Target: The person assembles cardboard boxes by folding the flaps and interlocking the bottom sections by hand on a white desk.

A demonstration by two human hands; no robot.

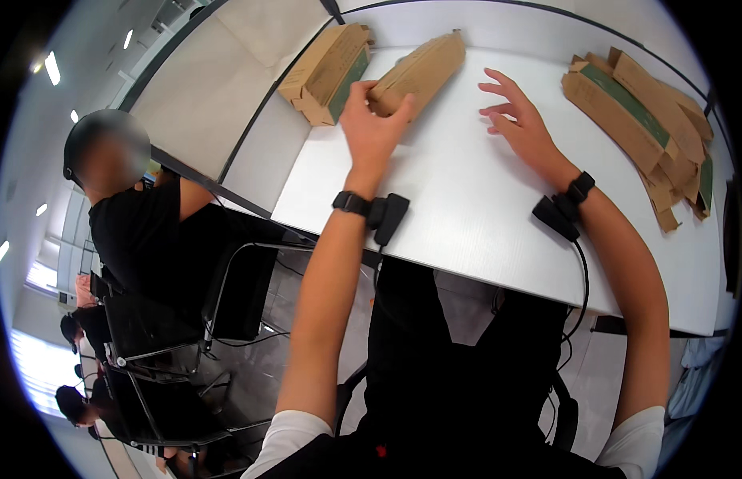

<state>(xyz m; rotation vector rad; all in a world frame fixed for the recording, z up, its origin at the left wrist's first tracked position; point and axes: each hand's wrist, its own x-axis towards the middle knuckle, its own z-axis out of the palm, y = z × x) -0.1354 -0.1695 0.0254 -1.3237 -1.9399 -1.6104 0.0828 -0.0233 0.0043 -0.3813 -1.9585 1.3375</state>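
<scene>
My left hand (376, 120) grips the near end of a long brown cardboard box (423, 70), thumb on its right side and fingers on its left. The box lies at a slant toward the back of the white table (459, 199). Beside it on the left stands another cardboard box (327, 68), brown with a green side panel. My right hand (519, 120) hovers over the table to the right of the held box, fingers apart and nothing in them. Each wrist wears a black strap with a small device and cable.
Several flattened cardboard boxes (638, 120), brown with green panels, lie piled at the table's right. Low partitions (483, 30) run along the back and left edges. A seated person (139, 215) in black is beyond the left partition, near black chairs (155, 327). More people sit farther off.
</scene>
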